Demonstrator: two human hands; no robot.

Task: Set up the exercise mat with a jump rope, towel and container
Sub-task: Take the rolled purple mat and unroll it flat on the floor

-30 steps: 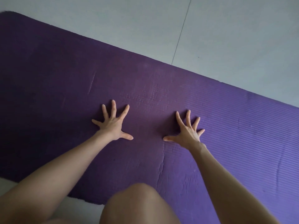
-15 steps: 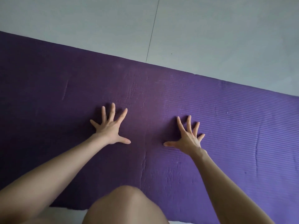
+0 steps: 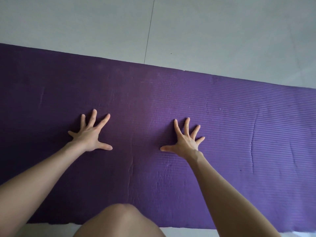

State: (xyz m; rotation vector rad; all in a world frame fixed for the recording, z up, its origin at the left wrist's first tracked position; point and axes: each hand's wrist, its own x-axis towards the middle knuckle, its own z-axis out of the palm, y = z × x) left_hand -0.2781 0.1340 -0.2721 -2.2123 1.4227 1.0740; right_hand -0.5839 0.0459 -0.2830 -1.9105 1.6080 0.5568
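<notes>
A purple ribbed exercise mat point(image 3: 248, 120) lies flat on the floor and spans the whole view from left to right. My left hand point(image 3: 89, 136) rests palm down on the mat's middle, fingers spread, holding nothing. My right hand point(image 3: 185, 141) presses flat on the mat a little to the right of it, fingers also spread. Creases run across the mat between and to the right of my hands. No jump rope, towel or container is in view.
Pale grey floor tiles point(image 3: 222, 31) lie beyond the mat's far edge, with a thin grout line point(image 3: 148, 31) running away from me. My bare knee point(image 3: 119, 221) sits at the mat's near edge at the bottom of the view.
The view has swung so the mat's far edge now runs more level. Both hands stay flat on the mat, and the left has spread slightly further from the right.
</notes>
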